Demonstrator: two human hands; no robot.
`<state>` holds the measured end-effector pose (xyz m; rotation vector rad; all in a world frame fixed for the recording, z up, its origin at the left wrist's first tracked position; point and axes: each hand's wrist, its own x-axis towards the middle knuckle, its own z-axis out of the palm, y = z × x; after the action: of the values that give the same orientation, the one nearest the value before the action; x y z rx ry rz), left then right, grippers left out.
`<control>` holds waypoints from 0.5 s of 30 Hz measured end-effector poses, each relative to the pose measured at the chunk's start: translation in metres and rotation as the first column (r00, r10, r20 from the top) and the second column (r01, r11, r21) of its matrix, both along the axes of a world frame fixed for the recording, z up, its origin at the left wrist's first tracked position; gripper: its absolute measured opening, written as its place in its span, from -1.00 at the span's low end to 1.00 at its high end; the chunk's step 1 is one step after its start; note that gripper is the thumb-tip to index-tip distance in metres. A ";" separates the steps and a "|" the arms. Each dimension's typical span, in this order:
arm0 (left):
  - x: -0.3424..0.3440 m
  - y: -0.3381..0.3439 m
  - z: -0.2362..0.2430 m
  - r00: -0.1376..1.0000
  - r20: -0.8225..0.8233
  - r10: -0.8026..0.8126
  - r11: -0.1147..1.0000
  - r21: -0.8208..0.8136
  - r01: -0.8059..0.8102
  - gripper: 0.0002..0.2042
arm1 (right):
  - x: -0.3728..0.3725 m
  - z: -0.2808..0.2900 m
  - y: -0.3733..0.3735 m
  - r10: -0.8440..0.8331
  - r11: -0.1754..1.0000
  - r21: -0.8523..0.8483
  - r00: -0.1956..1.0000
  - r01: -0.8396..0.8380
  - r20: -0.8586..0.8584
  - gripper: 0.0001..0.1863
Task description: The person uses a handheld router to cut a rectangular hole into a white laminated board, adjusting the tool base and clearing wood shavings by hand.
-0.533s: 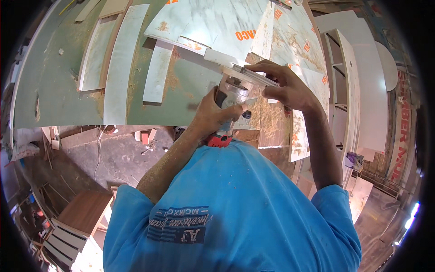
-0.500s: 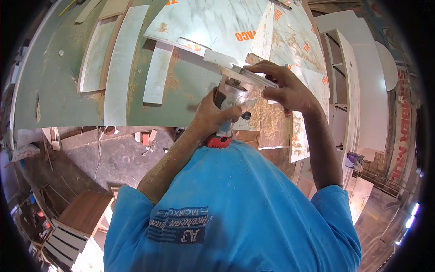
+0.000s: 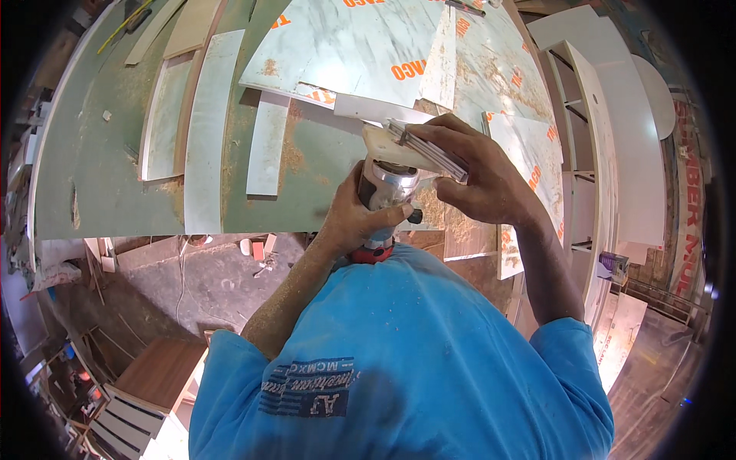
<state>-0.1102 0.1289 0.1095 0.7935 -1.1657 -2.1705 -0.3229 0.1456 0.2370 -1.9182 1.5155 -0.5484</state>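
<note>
A compact router (image 3: 389,188) with a silver body and red lower end is held upright against my blue shirt, its flat base plate (image 3: 380,144) facing up. My left hand (image 3: 357,215) wraps round the router body, thumb across the front below the metal collar. My right hand (image 3: 483,176) grips a slim silver metal strip (image 3: 433,149) lying over the base plate, with fingers along its far side and thumb underneath. A small metal piece (image 3: 402,138) sits at the strip's left end. Sawdust coats my left forearm.
A green worktop (image 3: 88,184) carries narrow white boards (image 3: 211,130), marble-look panels (image 3: 345,54) with orange print and scattered sawdust. A white shelved carcass (image 3: 581,115) stands at right. Cables and offcuts lie on the concrete floor (image 3: 157,276); a brown wooden cabinet (image 3: 157,372) is at lower left.
The whole scene sits somewhat lower in the frame. Both hands and the router have shifted down with it, and the metal strip and base plate are tilted a little differently.
</note>
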 end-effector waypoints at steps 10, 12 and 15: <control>-0.004 -0.006 -0.006 0.996 0.085 -0.024 1.000 -0.003 0.024 -0.07 | -0.001 -0.006 -0.005 -0.082 0.984 0.164 0.995 0.071 0.058 -0.24; -0.004 -0.005 -0.005 0.997 0.069 -0.019 1.000 0.003 0.018 -0.07 | -0.004 -0.006 -0.007 -0.037 0.990 0.135 0.999 0.036 0.008 -0.24; -0.004 -0.005 -0.005 0.999 0.050 -0.019 1.000 -0.002 0.019 -0.07 | -0.011 -0.005 -0.006 0.015 0.998 0.065 0.997 -0.011 -0.071 -0.26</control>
<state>-0.1145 0.1244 0.1042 0.8431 -1.2046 -2.1758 -0.3341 0.1398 0.2316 -1.9147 1.5454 -0.4238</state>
